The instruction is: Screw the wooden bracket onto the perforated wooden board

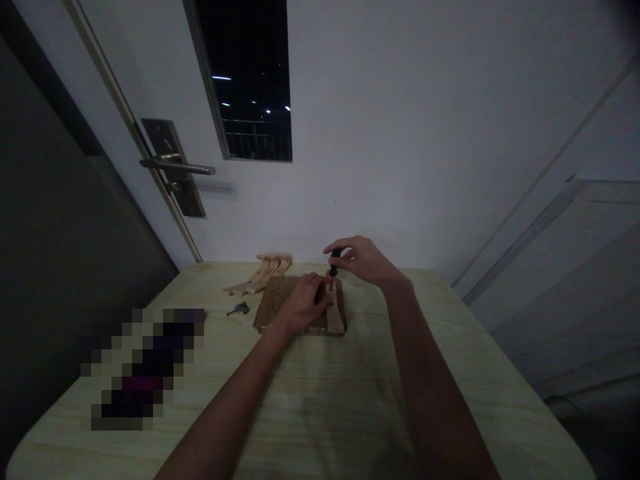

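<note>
My right hand [363, 259] grips the black handle of a screwdriver [334, 262], which stands upright with its tip down on a pale curved wooden piece [336, 319]. That piece lies along the right edge of a brown wooden board [280, 293] with a cut-out pattern. My left hand [304, 303] lies over the board, its fingers reaching to the pale piece beside the screwdriver tip. Whether those fingers pinch anything cannot be made out; they appear to press the piece against the board.
Several more curved wooden pieces [270, 272] lie at the table's back edge. A small pile of screws [241, 308] sits left of the board. A pixelated dark object [155, 363] is on the left of the table [320, 400]. Behind stands a white door with a handle [183, 165].
</note>
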### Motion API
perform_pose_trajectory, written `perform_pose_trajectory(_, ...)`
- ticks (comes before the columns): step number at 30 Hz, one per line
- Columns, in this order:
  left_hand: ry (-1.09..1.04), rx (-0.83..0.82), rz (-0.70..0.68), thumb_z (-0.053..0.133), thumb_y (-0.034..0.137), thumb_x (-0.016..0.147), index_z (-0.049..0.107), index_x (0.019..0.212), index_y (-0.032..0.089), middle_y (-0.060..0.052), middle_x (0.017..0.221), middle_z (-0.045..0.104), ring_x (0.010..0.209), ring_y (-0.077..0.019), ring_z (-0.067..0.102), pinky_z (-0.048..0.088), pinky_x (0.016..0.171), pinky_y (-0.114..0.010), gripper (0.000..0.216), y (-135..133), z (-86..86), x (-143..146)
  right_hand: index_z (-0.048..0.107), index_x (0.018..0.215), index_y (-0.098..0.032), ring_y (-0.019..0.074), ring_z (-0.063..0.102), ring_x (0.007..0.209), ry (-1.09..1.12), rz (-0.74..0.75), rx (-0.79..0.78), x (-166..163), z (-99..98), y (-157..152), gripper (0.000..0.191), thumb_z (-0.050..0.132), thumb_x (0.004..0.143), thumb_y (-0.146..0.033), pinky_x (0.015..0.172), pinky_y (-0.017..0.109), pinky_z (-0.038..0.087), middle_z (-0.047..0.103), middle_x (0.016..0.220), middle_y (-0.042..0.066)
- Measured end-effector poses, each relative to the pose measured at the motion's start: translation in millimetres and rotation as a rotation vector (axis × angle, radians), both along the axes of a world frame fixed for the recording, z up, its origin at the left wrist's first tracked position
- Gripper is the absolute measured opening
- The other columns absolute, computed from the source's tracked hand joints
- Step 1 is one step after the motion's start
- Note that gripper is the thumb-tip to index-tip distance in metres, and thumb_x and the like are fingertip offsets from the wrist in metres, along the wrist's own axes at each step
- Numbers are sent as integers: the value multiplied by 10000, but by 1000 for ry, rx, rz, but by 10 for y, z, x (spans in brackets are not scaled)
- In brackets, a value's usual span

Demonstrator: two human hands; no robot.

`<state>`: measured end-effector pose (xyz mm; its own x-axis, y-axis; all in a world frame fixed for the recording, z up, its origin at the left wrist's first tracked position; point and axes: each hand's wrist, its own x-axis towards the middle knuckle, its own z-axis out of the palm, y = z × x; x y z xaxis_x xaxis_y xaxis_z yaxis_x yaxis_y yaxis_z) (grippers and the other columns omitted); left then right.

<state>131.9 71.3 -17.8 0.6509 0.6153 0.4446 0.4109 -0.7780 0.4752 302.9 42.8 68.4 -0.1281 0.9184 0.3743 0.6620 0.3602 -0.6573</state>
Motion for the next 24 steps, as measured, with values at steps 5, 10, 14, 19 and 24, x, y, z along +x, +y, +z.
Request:
perform_pose_trajectory(5,3,7,2,506,226,832,570,1021,157,-79,952,588,926,-225,551,458,847,-374,211,13,-23,2,646,1125,-185,121,643,725,-79,-12,-3,21,-22,-15,361,549,784,-118,699,264,519,681,1020,80)
perform_pose_trajectory(10,-1,-3,0,507,238,838,561,1040,169,-74,989,585,947,-220,548,454,865,-370,220,23,-51,2,661,1041,-188,117,631,728,-123,-2,28,-3,31,-45,342,511,764,-56,701,251,505,691,968,59)
perform_pose_trajectory(14,7,-6,2,508,229,836,562,1034,176,-73,990,586,951,-221,549,456,863,-370,213,19,-42,5,638,1004,-207,101,625,669,-60,29,15,-20,63,-69,308,512,757,-72,640,229,495,677,915,23)
perform_pose_trajectory(19,-3,-3,2,503,228,840,568,1027,168,-75,972,591,931,-216,556,461,844,-362,207,7,-23,5,657,886,-179,111,609,645,-13,-45,33,-23,56,-58,160,614,734,-153,621,236,487,657,782,23)
perform_pose_trajectory(24,-5,-9,-7,507,210,833,567,1031,170,-73,972,591,914,-210,556,465,834,-363,210,0,-17,5,647,831,-168,99,550,556,-14,-76,57,-24,70,-49,134,673,701,-192,562,222,449,572,595,-19)
